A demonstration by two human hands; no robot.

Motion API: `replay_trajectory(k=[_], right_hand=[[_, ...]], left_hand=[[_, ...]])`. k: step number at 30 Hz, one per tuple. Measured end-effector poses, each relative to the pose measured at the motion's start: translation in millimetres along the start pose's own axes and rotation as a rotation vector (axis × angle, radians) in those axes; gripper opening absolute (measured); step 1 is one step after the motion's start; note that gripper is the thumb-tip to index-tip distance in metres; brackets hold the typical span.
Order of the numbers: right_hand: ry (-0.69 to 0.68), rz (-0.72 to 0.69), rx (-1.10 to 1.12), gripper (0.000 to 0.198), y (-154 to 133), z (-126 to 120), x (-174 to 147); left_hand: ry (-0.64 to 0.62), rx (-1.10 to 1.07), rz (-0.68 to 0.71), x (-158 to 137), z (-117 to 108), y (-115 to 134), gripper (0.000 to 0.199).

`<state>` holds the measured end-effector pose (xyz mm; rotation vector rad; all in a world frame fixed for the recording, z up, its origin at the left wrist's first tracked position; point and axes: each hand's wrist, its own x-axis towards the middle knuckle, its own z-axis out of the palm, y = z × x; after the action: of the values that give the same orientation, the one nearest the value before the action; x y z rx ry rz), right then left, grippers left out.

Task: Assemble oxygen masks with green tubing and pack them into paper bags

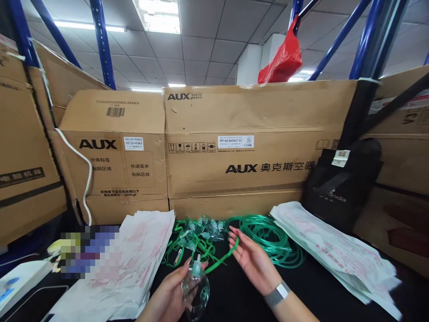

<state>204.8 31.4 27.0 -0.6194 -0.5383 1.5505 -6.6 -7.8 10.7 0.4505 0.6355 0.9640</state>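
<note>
A clear oxygen mask (202, 295) with a pale green connector on top is held in my left hand (172, 286), low in the middle of the view. From the connector a green elastic strap (219, 262) runs up to the right. My right hand (251, 255) pinches this strap between thumb and fingers. Just beyond my hands lies a tangle of green straps (201, 247) with several clear mask connectors (211, 228) among them. Coiled green tubing (268, 237) rests behind and to the right of my right hand.
White printed paper bags (134, 255) lie at the left, and more white bags (338, 255) at the right. Cardboard boxes (234, 179) wall off the back of the black table. A black bag (338, 192) hangs at the right, below a blue rack post (375, 44).
</note>
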Motion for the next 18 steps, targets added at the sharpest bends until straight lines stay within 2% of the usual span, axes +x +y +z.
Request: replay_trajectory(k=[3, 7, 11, 15, 18], right_hand=[[0.083, -0.040, 0.025, 0.016, -9, -8, 7], [0.134, -0.150, 0.012, 0.025, -21, -16, 12], [0.100, -0.198, -0.020, 0.034, -28, -17, 13], [0.016, -0.165, -0.079, 0.021, -32, -13, 12], [-0.035, -0.221, -0.167, 0.018, -34, -9, 8]], left_hand=[[0.009, 0.001, -0.004, 0, 0, 2, 0.026], [0.006, 0.000, -0.006, 0, 1, 3, 0.026], [0.015, 0.049, 0.046, 2, 1, 1, 0.028], [0.116, 0.137, 0.136, 7, -2, -4, 0.028], [0.181, 0.206, 0.259, 9, -4, -7, 0.030]])
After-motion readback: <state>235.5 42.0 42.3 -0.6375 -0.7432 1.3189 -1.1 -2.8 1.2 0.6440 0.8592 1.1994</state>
